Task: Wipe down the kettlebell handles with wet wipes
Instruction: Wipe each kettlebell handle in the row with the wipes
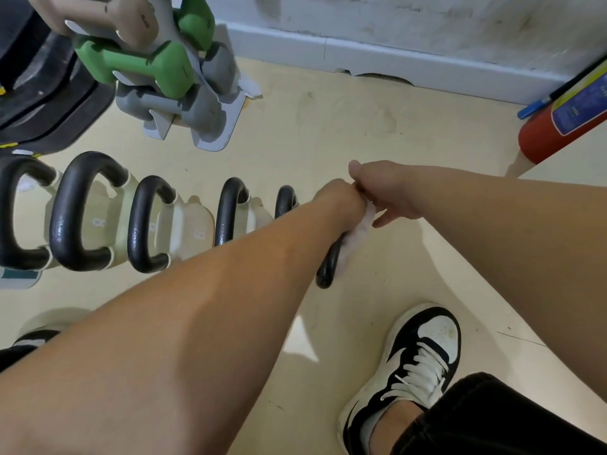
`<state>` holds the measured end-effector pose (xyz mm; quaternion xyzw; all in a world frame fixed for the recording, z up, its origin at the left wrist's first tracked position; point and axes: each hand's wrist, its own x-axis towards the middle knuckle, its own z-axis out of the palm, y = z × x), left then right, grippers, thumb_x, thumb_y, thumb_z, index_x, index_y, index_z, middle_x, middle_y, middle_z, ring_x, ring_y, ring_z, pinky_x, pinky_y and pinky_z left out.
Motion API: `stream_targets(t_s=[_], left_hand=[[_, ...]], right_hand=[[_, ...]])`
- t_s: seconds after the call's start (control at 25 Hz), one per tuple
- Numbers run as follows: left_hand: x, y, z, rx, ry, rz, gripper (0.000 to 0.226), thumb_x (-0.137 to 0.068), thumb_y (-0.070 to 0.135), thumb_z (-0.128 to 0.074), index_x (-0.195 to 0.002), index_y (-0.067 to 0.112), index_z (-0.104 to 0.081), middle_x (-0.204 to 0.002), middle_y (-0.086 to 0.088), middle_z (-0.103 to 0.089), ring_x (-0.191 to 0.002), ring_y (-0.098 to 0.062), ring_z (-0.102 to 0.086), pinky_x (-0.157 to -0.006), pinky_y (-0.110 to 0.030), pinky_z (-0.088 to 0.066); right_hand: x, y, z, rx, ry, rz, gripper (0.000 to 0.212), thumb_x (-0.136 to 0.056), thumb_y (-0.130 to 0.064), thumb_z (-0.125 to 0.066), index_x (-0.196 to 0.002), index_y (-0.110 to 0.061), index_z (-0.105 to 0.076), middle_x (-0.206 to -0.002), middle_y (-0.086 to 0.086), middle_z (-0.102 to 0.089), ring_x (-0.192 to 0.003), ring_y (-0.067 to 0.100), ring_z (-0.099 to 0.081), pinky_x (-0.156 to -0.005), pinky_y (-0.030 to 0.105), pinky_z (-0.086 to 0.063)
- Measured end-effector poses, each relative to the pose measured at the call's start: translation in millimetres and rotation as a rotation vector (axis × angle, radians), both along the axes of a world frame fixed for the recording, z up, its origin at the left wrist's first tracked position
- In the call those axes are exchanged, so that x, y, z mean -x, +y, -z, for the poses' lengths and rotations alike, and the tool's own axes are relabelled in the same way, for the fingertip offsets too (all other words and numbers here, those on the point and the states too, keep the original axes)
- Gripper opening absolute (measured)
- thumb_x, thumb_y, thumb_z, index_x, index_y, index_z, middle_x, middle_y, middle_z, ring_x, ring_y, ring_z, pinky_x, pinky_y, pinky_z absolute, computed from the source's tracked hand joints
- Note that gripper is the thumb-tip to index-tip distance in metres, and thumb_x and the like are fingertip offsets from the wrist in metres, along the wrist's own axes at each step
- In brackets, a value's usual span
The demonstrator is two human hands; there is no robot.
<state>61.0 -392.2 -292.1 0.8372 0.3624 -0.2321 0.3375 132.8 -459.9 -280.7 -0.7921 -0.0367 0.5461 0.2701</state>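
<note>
Several pale kettlebells with black handles stand in a row on the floor, from the far left (pixel 19 215) to the rightmost one. My left hand (pixel 338 205) is closed around the top of the rightmost kettlebell handle (pixel 328 267), whose lower black end shows under my wrist. My right hand (pixel 384 192) pinches a white wet wipe (pixel 363 224) pressed against that same handle, right beside my left hand. The body of this kettlebell is hidden behind my left forearm.
A rack of beige, green and grey dumbbells (pixel 147 60) stands at the back left beside dark mats (pixel 39 103). A red fire extinguisher (pixel 558 123) leans at the right by the white wall. My black-and-white shoe (pixel 414 366) rests on the beige floor.
</note>
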Motion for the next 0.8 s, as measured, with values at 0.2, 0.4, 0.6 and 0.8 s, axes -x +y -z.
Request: stream_targets(t_s=[0.2,0.4,0.6,0.8], left_hand=[[57.9,-12.5,17.8,0.195,-0.362,-0.314,0.043,-0.109,0.039,-0.03,-0.127,0.011,-0.057,-0.111,-0.006,-0.068,-0.105,-0.027,-0.065,-0.094,-0.039,-0.051],[155.5,-68.4,28.0,0.046,-0.57,-0.182,0.057,-0.108,0.027,-0.035,-0.162,0.027,-0.014,-0.155,0.022,-0.026,-0.13,0.022,-0.018,-0.103,-0.006,-0.027],[110.8,-46.6,20.0,-0.016,-0.405,-0.097,0.055,-0.108,0.027,-0.036,-0.158,0.013,-0.018,-0.153,-0.015,-0.044,-0.135,-0.032,-0.049,-0.103,-0.041,-0.045],[38.2,-9.9,6.0,0.052,-0.207,-0.107,0.034,-0.104,0.02,-0.041,-0.134,0.004,-0.043,-0.113,-0.019,-0.064,-0.107,-0.039,-0.064,-0.083,-0.041,-0.05]], right_hand=[[1.9,2.2,0.1,0.021,-0.016,-0.048,0.052,-0.103,-0.049,-0.031,-0.134,-0.013,-0.051,-0.129,0.007,-0.06,-0.112,0.029,-0.065,-0.104,0.052,-0.048],[3.8,-0.7,3.0,0.035,-0.003,-0.118,0.047,-0.103,-0.047,-0.038,-0.132,-0.014,-0.055,-0.129,0.004,-0.063,-0.115,0.028,-0.064,-0.103,0.05,-0.05],[7.6,-5.4,7.0,-0.002,-0.024,-0.121,0.05,-0.101,-0.053,-0.041,-0.131,-0.018,-0.059,-0.13,0.001,-0.063,-0.114,0.023,-0.064,-0.099,0.046,-0.052],[13.8,-7.8,-0.2,0.144,-0.014,-0.087,0.077,-0.099,-0.064,-0.028,-0.112,0.003,-0.064,-0.102,0.022,-0.074,-0.089,0.035,-0.075,-0.086,0.046,-0.06]])
